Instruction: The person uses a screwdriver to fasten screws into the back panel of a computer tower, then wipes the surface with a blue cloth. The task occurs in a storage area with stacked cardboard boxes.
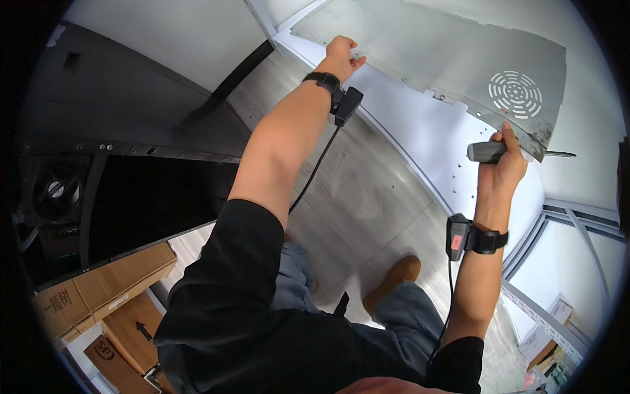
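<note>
A large grey sheet-metal panel (420,49) with a round slotted vent lies tilted over a white shelf (400,108). My left hand (342,58) is closed on the panel's near edge towards its left end. At the right corner, my right hand (504,167) grips a screwdriver (487,152) with a grey handle, its shaft pointing right past the panel. The right fingers also touch that corner, which has dark smudges. Small screws (455,176) are scattered on the shelf below the panel's edge.
To the left stands an open black metal cabinet (131,98) with a fan (56,187) inside. Cardboard boxes (108,279) are stacked at the lower left. A metal rack frame (545,315) and more boxes are at the lower right. Grey flooring (354,197) runs between cabinet and shelf.
</note>
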`<state>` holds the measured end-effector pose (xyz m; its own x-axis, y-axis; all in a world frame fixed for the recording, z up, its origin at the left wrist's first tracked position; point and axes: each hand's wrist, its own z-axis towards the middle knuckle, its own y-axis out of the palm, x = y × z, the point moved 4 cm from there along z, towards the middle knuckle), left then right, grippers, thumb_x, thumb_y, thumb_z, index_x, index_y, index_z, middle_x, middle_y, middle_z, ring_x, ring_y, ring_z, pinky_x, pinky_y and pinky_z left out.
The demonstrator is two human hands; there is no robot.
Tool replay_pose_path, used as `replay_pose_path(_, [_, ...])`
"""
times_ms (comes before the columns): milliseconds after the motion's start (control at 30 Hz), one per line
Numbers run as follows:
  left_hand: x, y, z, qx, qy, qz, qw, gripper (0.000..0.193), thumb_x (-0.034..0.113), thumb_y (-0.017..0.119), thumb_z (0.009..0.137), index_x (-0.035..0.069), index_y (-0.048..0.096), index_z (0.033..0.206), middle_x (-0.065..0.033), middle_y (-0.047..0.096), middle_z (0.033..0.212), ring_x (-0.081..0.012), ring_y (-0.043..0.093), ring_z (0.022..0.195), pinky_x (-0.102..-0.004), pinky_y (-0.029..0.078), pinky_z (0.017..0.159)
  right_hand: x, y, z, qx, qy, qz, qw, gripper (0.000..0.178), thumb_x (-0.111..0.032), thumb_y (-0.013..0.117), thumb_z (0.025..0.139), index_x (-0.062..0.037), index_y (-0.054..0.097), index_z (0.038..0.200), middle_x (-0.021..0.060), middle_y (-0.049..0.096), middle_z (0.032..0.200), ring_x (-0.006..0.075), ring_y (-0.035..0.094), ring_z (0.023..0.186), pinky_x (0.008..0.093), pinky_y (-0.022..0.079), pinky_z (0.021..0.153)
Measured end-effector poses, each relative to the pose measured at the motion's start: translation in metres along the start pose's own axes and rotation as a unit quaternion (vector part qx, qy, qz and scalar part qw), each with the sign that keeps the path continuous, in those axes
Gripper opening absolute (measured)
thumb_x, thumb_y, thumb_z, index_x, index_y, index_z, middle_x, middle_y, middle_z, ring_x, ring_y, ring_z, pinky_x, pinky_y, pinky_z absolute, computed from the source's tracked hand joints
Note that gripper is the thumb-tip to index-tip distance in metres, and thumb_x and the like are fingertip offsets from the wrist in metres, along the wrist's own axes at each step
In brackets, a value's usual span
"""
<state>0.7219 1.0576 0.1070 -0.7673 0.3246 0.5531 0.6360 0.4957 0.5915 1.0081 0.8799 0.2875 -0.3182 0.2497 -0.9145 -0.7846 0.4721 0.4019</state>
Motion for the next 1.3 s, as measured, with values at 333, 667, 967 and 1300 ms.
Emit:
replay_pose_path(333, [-0.016,-0.001,0.014,0.071,0.063,-0.069,0.993,0.020,0.012,0.053,0.085,0.002,0.055,0.103,-0.0130,0.046,0.091,-0.0236,0.047,0.071,-0.0347,0.056,0.066,0.054,-0.021,0.027,0.073,0.045,0.028,0.996,0.027,0.008,0.059,0.083,-0.0016,0.054,0.108,0.0082,0.057,0.102,0.0158,0.057,0.085,0.0270,0.052,0.071])
replay_pose_path(667, [-0.018,-0.018,0.001,-0.015,0.150,0.182,0.972,0.015,0.019,0.056,0.084,0.007,0.062,0.090,-0.0020,0.061,0.086,-0.0142,0.058,0.078,-0.0281,0.048,0.064,0.090,-0.042,0.046,0.153,0.057,0.098,0.982,0.021,0.009,0.064,0.078,0.0014,0.052,0.094,0.0106,0.058,0.083,0.0224,0.058,0.066,0.0339,0.054,0.064])
replay_pose_path(967, [-0.097,0.020,-0.079,-0.263,0.072,0.352,0.895,0.018,0.012,0.062,0.088,0.001,0.066,0.101,-0.0043,0.065,0.086,-0.0103,0.058,0.075,-0.0224,0.046,0.068,0.116,-0.080,0.040,0.179,0.165,0.109,0.964,0.021,0.003,0.068,0.080,0.0000,0.053,0.095,0.0099,0.059,0.083,0.0201,0.058,0.066,0.0320,0.050,0.057])
replay_pose_path(1300, [-0.202,0.065,-0.121,-0.417,-0.097,0.342,0.837,0.010,0.006,0.062,0.086,0.002,0.062,0.095,-0.0008,0.056,0.079,-0.0106,0.051,0.070,-0.0234,0.043,0.066,0.113,-0.130,0.044,0.170,0.189,0.124,0.959,0.023,-0.002,0.068,0.081,-0.0030,0.052,0.098,0.0096,0.061,0.090,0.0207,0.061,0.073,0.0335,0.049,0.060])
